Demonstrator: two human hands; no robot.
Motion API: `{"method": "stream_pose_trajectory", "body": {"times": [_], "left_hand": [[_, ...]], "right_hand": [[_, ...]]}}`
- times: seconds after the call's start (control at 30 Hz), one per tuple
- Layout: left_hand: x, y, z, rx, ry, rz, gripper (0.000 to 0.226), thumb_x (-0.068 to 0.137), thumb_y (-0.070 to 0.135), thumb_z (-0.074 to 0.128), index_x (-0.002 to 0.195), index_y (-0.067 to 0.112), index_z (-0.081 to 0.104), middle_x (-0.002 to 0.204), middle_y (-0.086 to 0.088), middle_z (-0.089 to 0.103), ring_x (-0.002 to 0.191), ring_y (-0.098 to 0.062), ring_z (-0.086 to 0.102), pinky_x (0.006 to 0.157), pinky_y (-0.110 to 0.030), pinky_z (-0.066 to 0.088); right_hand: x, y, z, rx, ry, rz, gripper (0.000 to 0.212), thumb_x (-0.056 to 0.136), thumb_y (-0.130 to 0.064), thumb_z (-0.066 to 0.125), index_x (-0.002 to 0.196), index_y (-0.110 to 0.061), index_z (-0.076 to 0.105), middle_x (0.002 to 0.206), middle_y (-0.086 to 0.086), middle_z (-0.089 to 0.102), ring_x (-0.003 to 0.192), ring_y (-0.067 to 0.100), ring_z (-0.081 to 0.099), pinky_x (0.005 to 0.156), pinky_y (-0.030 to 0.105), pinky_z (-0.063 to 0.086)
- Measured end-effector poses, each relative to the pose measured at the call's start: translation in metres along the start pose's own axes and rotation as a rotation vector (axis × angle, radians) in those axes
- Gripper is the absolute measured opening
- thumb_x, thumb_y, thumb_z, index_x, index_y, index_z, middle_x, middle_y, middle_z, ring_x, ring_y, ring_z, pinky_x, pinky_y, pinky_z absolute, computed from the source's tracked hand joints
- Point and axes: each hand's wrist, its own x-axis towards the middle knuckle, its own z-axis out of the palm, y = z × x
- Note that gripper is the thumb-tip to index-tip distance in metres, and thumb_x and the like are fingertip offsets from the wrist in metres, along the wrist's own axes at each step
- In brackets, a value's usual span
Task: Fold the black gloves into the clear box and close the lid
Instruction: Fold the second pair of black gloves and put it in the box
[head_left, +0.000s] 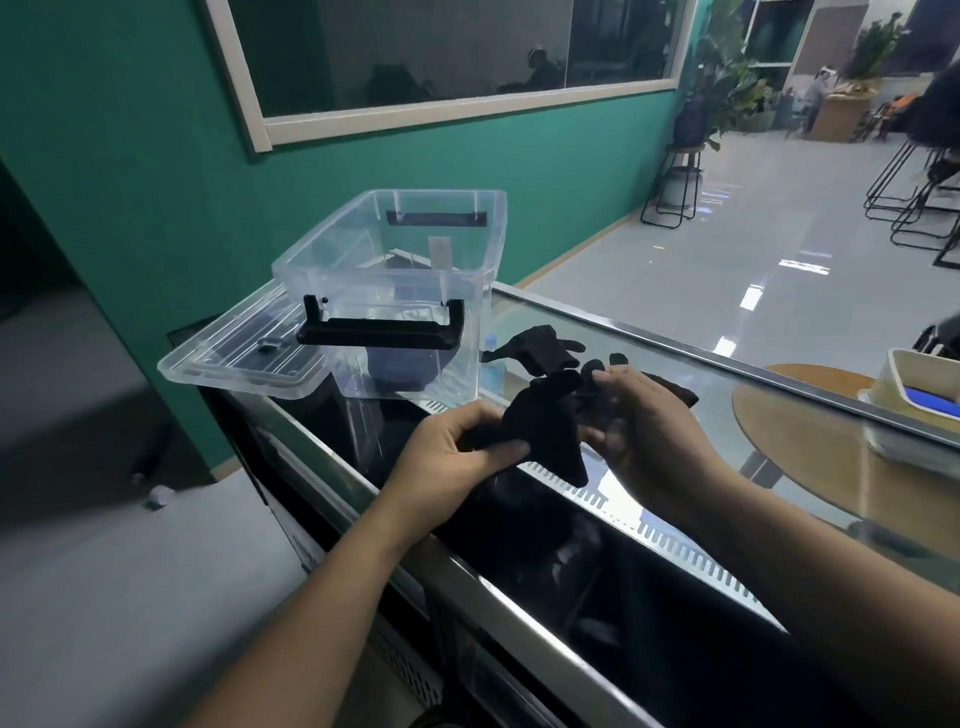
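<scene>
- Standing beside the glass-topped surface (649, 332), I see a person holding one black glove (545, 426) up above it with both bare hands.
- The left hand (457, 457) is closed on the glove's lower left part, thumb pressed over the cloth and fingers curled beneath.
- The right hand (639, 415) pinches the glove's upper right part, where the finger ends stick up past the person's fingertips; this hand is narrowly closed on the fabric.
- A pointed flap of that glove hangs down between the two wrists.
- The second black glove (540, 351) lies flat on the glass just beyond the hands, its fingers splayed toward the right, untouched by either hand.
- The clear box (405, 291) stands on the surface to the left of and behind the gloves, open at the top, with a black handle (382, 330) on its near wall and another on the far wall.
- Something dark and rounded shows through the box's lower front wall; I cannot tell whether it sits inside the box or under the glass.
- The clear lid (244, 358) lies flat on the surface against the box's left side, jutting slightly past the edge.
- A round wooden table (810, 431) shows through the glass at the right, and a white tray (919, 384) with something blue in it sits near the right edge.
- A green wall (130, 156) with a framed window rises behind the box.
</scene>
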Motion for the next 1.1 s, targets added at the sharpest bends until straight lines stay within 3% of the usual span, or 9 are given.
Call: {"method": "stream_pose_trajectory", "body": {"times": [0.17, 0.27, 0.47, 0.6, 0.7, 0.77, 0.9, 1.0, 1.1], "left_hand": [[-0.011, -0.002, -0.004, -0.190, 0.209, -0.044, 0.027, 0.088, 0.005, 0.087, 0.108, 0.012, 0.071, 0.097, -0.003, 0.084, 0.088, -0.019, 0.082, 0.079, -0.031, 0.064], [-0.016, -0.003, -0.009, -0.190, 0.271, -0.040, 0.026, 0.088, 0.013, 0.088, 0.098, 0.017, 0.064, 0.093, -0.004, 0.081, 0.086, -0.022, 0.079, 0.080, -0.043, 0.066], [-0.018, 0.016, -0.016, -0.255, 0.345, -0.044, 0.018, 0.093, 0.017, 0.084, 0.097, 0.018, 0.067, 0.084, 0.000, 0.079, 0.078, -0.021, 0.076, 0.077, -0.043, 0.065], [-0.012, 0.029, -0.020, -0.282, 0.370, -0.022, 0.019, 0.094, 0.011, 0.082, 0.099, 0.018, 0.065, 0.080, 0.008, 0.077, 0.077, -0.011, 0.075, 0.073, -0.031, 0.061], [-0.010, 0.032, -0.017, -0.327, 0.381, -0.032, 0.027, 0.093, 0.009, 0.084, 0.111, 0.016, 0.066, 0.093, 0.003, 0.078, 0.087, -0.017, 0.079, 0.085, -0.041, 0.066], [-0.011, 0.035, -0.012, -0.345, 0.372, -0.039, 0.035, 0.093, 0.007, 0.083, 0.121, 0.017, 0.065, 0.102, -0.001, 0.077, 0.091, -0.018, 0.079, 0.090, -0.044, 0.067], [-0.023, 0.036, -0.005, -0.377, 0.281, -0.069, 0.034, 0.098, 0.001, 0.075, 0.126, 0.020, 0.068, 0.094, -0.001, 0.079, 0.088, -0.021, 0.079, 0.081, -0.037, 0.066], [-0.033, 0.033, -0.002, -0.340, 0.206, -0.135, 0.024, 0.099, 0.001, 0.073, 0.116, 0.017, 0.076, 0.110, -0.018, 0.077, 0.097, -0.031, 0.079, 0.078, -0.038, 0.066], [-0.044, 0.028, -0.001, -0.220, 0.127, -0.200, 0.015, 0.098, 0.006, 0.077, 0.106, 0.018, 0.081, 0.104, -0.007, 0.079, 0.098, -0.021, 0.078, 0.072, -0.030, 0.064]], "right_hand": [[0.002, 0.006, -0.003, -0.026, 0.036, 0.000, 0.006, 0.108, -0.008, 0.056, 0.111, -0.005, 0.059, 0.108, 0.026, 0.073, 0.090, 0.034, 0.067, 0.077, 0.037, 0.056], [0.000, 0.008, -0.002, -0.052, 0.043, -0.007, 0.006, 0.109, -0.007, 0.055, 0.111, -0.004, 0.061, 0.104, 0.024, 0.074, 0.087, 0.032, 0.072, 0.076, 0.036, 0.057], [-0.004, 0.013, 0.000, -0.202, 0.095, -0.063, 0.009, 0.107, -0.005, 0.058, 0.112, -0.002, 0.065, 0.092, 0.017, 0.072, 0.085, 0.030, 0.070, 0.074, 0.037, 0.058], [-0.014, 0.012, 0.009, -0.278, -0.046, -0.088, 0.023, 0.109, -0.016, 0.058, 0.094, 0.000, 0.064, 0.076, 0.020, 0.063, 0.067, 0.032, 0.059, 0.062, 0.037, 0.051], [-0.027, 0.010, 0.021, -0.339, -0.217, -0.025, 0.041, 0.109, -0.029, 0.056, 0.090, 0.005, 0.067, 0.076, 0.030, 0.065, 0.062, 0.033, 0.063, 0.059, 0.037, 0.052], [-0.034, 0.012, 0.027, -0.350, -0.314, 0.071, 0.050, 0.106, -0.040, 0.055, 0.093, 0.006, 0.071, 0.086, 0.034, 0.072, 0.070, 0.037, 0.071, 0.064, 0.038, 0.056], [-0.038, 0.023, 0.032, -0.331, -0.385, 0.209, 0.059, 0.106, -0.049, 0.051, 0.120, 0.005, 0.070, 0.119, 0.032, 0.076, 0.113, 0.044, 0.076, 0.093, 0.044, 0.059], [-0.031, 0.031, 0.027, -0.240, -0.374, 0.248, 0.064, 0.108, -0.053, 0.049, 0.145, -0.003, 0.061, 0.141, 0.027, 0.068, 0.137, 0.047, 0.061, 0.115, 0.053, 0.048], [-0.029, 0.032, 0.021, -0.153, -0.375, 0.285, 0.061, 0.112, -0.052, 0.041, 0.151, -0.008, 0.058, 0.150, 0.025, 0.063, 0.143, 0.045, 0.056, 0.128, 0.061, 0.034]]}}
